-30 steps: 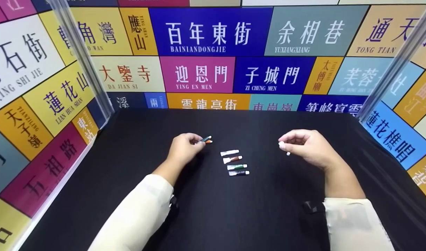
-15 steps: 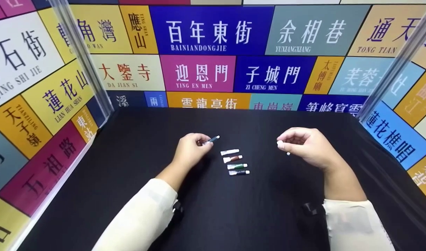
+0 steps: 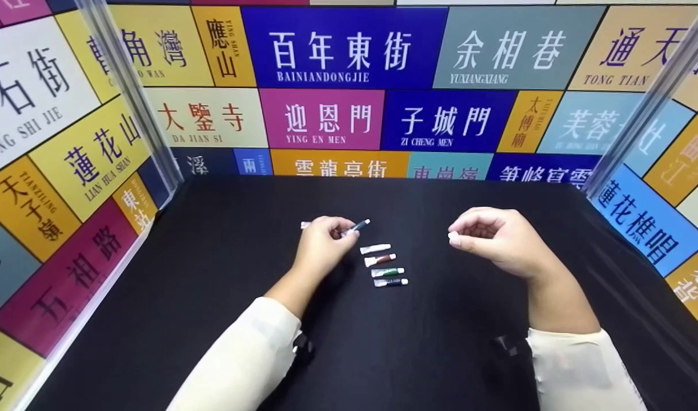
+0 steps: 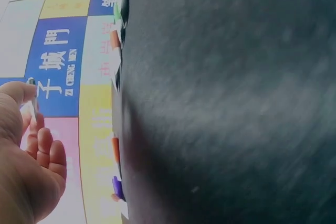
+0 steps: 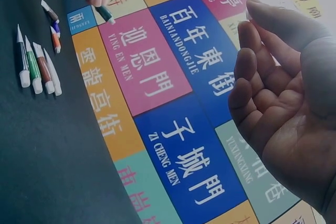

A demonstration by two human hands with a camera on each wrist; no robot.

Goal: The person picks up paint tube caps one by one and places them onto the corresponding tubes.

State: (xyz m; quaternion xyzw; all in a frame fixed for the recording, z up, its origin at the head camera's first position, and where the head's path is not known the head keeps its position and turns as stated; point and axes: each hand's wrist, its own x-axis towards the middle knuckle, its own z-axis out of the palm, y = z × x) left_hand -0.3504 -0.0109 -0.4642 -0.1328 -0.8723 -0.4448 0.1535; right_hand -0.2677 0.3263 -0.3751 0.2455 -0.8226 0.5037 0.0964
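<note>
In the head view my left hand [image 3: 325, 242] pinches a small dark teal paint tube [image 3: 358, 226] between thumb and fingers, its white cap pointing right and away. The left wrist view shows the same tube [image 4: 33, 98] end-on at my fingertips. Just right of this hand, a column of paint tubes lies on the cloth: a white tube [image 3: 375, 249], a brown tube [image 3: 380, 260], a green tube [image 3: 388, 272] and a black tube [image 3: 390, 282]. My right hand [image 3: 497, 240], raised on the right, pinches a small white piece [image 3: 453, 235]; most of it is hidden by my fingers.
Beyond the column, the right wrist view shows an orange tube [image 5: 55, 40], a purple tube [image 5: 55, 27] and a brownish tube [image 5: 50, 10]. A black cloth [image 3: 434, 354] covers the table. Printed panels [image 3: 326, 120] and clear corner posts [image 3: 137, 97] enclose its back and sides.
My left hand has moved right with the teal tube, toward the column; the orange tube by its fingertips is now out of sight in the head view. My right hand has shifted slightly left.
</note>
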